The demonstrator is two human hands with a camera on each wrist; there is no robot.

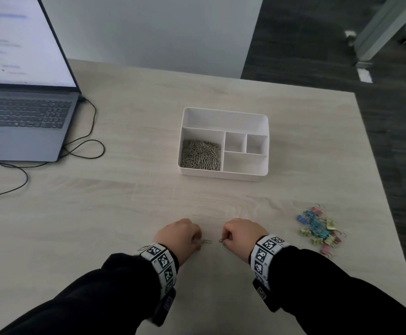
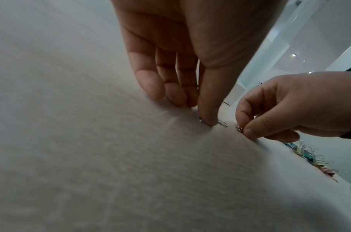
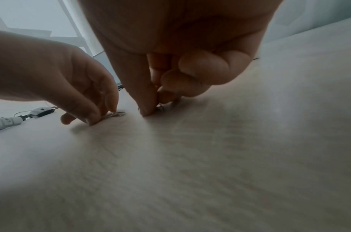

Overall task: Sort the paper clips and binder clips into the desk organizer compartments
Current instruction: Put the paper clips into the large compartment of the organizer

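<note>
Silver paper clip (image 1: pixel 206 241) lies flat on counter (image 1: pixel 124 201), near edge; left hand (image 1: pixel 179 238) has thumb + forefinger curled down on one end, pinching it against the surface. Right hand (image 1: pixel 242 235) is fisted, thumb and index tip nipping a 2nd paper clip (image 1: pixel 221 240), also at counter level; prob. just touching the wood, wrist view too blurry to confirm. Hands close together, not touching. White desk organizer (image 1: pixel 223 176) sits further back, centre; its big front-left compartment holds a heap of paper clips (image 1: pixel 200 154), other compartments bare. Pastel binder clips (image 1: pixel 320 228) piled on counter to the right of right hand. Laptop (image 1: pixel 23 112) far left w/ cables.
</note>
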